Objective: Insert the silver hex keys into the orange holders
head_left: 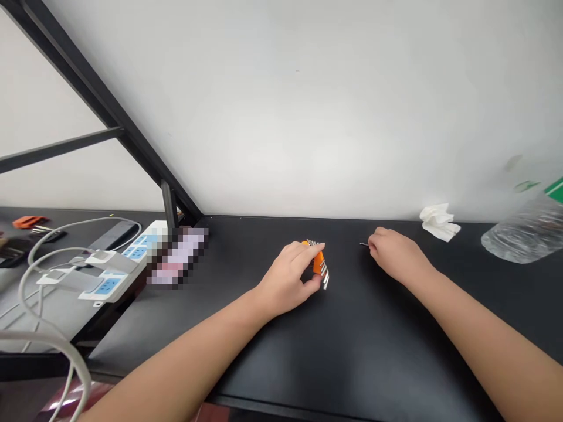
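Note:
Near the middle of the black tabletop point(334, 334), my left hand point(288, 278) grips an orange hex key holder point(319, 264) between thumb and fingers. Several silver hex keys point(325, 275) stick out along its right side, and part of the holder is hidden behind my fingers. To the right, apart from the holder, my right hand point(391, 249) is closed in a pinch low over the table. A thin dark rod point(363, 244) pokes out to the left from its fingertips; it looks like a hex key, most of it covered by the hand.
A crumpled white tissue point(438, 223) lies near the wall, with a clear plastic bottle point(521, 234) farther right. On the left are a power strip point(127, 264) with plugged-in chargers, looping white cables point(33, 258), a pixelated item point(180, 258) and a black metal frame point(132, 140).

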The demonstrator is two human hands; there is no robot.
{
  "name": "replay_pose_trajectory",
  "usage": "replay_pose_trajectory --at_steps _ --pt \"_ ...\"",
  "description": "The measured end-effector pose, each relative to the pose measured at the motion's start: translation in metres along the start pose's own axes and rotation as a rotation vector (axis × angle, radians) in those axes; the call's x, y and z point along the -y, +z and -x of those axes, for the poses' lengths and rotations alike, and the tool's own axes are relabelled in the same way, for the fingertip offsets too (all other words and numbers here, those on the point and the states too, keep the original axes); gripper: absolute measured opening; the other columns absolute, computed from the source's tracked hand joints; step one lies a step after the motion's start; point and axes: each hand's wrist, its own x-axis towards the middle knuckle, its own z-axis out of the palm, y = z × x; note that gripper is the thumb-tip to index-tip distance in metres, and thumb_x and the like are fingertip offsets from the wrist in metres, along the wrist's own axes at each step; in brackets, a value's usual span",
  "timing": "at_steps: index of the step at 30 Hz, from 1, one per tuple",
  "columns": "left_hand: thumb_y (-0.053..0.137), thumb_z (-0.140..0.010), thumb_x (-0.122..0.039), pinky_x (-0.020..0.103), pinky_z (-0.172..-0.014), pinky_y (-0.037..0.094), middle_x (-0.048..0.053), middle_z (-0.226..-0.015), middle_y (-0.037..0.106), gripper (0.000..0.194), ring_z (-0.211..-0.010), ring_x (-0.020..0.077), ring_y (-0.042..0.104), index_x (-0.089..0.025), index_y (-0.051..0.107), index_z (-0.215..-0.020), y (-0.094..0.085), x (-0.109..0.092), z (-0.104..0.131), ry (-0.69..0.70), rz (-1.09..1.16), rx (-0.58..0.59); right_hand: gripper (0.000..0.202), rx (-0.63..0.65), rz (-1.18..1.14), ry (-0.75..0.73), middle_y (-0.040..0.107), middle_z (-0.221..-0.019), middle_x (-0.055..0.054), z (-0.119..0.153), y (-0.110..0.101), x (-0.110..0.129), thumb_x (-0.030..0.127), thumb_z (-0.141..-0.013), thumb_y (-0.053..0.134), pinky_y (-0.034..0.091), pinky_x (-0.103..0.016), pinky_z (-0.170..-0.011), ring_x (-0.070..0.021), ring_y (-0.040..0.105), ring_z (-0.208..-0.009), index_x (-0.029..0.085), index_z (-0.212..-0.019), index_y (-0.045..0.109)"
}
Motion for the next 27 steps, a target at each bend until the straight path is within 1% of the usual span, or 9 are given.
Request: replay_pose_trajectory --at_steps 4,7,10,12,14,16,19,22,27 --pt "0.062 -0.090 -0.015 0.042 -0.092 0.058 0.005 -0.108 0.071 0.054 -0.096 0.0201 0.067 -0.025 0.051 -0.142 0.000 -0.001 0.000 -0.009 -0.005 0.008 0.027 0.063 0.003 0.015 0.063 -0.087 -0.006 0.004 -0.011 0.008 0.014 -0.096 0.049 0.029 -0.030 -0.053 -0.0158 0.056 -0.066 0.018 -0.077 0.067" --pt "0.063 -0.090 -0.015 0.040 -0.091 0.058 0.005 -0.108 0.072 0.053 -0.097 0.0205 0.067 -0.025 0.052 -0.141 0.000 -0.001 0.000 0.000 -0.012 0.009 0.023 0.042 0.027 -0.041 0.064 -0.085 -0.006 0.006 -0.014 0.011 0.010 -0.091 0.050 0.031 -0.031 -0.060 -0.0172 0.059 -0.072 0.018 -0.076 0.065" --pt "0.063 -0.088 -0.014 0.040 -0.089 0.059 0.006 -0.112 0.071 0.059 -0.097 0.0207 0.068 -0.026 0.048 -0.144 0.000 -0.001 0.000 -0.045 0.007 0.029 0.020 -0.027 0.045 -0.110 0.065 -0.087 -0.007 0.006 -0.011 0.015 0.010 -0.089 0.050 0.035 -0.033 -0.068 -0.0200 0.061 -0.081 0.018 -0.078 0.064" --pt "0.063 -0.087 -0.014 0.040 -0.090 0.058 0.005 -0.114 0.071 0.062 -0.098 0.0206 0.068 -0.026 0.046 -0.146 0.000 -0.001 0.000 -0.063 0.022 0.037 0.019 -0.051 0.034 -0.126 0.065 -0.088 -0.008 0.006 -0.009 0.017 0.010 -0.089 0.050 0.036 -0.033 -0.069 -0.0206 0.061 -0.082 0.018 -0.078 0.063" --pt "0.063 -0.088 -0.013 0.041 -0.090 0.057 0.005 -0.113 0.072 0.059 -0.098 0.0210 0.067 -0.026 0.048 -0.144 -0.001 -0.001 0.000 -0.043 0.012 0.036 0.018 -0.055 -0.006 -0.133 0.065 -0.089 -0.008 0.007 -0.010 0.020 0.009 -0.088 0.050 0.036 -0.033 -0.068 -0.0203 0.060 -0.081 0.018 -0.076 0.060" --pt "0.063 -0.088 -0.013 0.041 -0.090 0.055 0.005 -0.111 0.073 0.054 -0.100 0.0221 0.066 -0.025 0.051 -0.140 0.000 0.000 0.000 -0.014 -0.017 0.030 0.016 -0.056 -0.121 -0.124 0.064 -0.088 -0.006 0.010 -0.015 0.024 0.010 -0.086 0.051 0.037 -0.031 -0.066 -0.0187 0.059 -0.078 0.019 -0.075 0.056" --pt "0.065 -0.087 -0.013 0.042 -0.090 0.054 0.006 -0.113 0.074 0.053 -0.101 0.0232 0.066 -0.024 0.052 -0.137 0.000 0.000 0.000 0.002 -0.040 0.026 0.010 -0.017 -0.470 -0.138 0.063 -0.078 0.000 0.018 -0.025 0.033 0.015 -0.085 0.055 0.038 -0.028 -0.061 -0.0149 0.056 -0.066 0.022 -0.079 0.052" --pt "0.064 -0.088 -0.014 0.042 -0.089 0.053 0.007 -0.115 0.074 0.053 -0.100 0.0238 0.066 -0.024 0.052 -0.138 0.001 -0.001 0.000 0.007 -0.043 0.044 0.009 0.040 -0.788 -0.208 0.058 -0.068 0.005 0.028 -0.034 0.047 0.018 -0.083 0.057 0.038 -0.026 -0.058 -0.0126 0.050 -0.059 0.024 -0.079 0.051" --pt "0.065 -0.089 -0.016 0.043 -0.092 0.053 0.008 -0.115 0.074 0.052 -0.104 0.0243 0.067 -0.023 0.051 -0.139 0.002 -0.003 0.001 0.034 -0.042 0.062 0.007 0.100 -1.038 -0.229 0.054 -0.065 0.005 0.036 -0.040 0.062 0.022 -0.088 0.058 0.036 -0.025 -0.055 -0.0112 0.044 -0.057 0.024 -0.081 0.057"
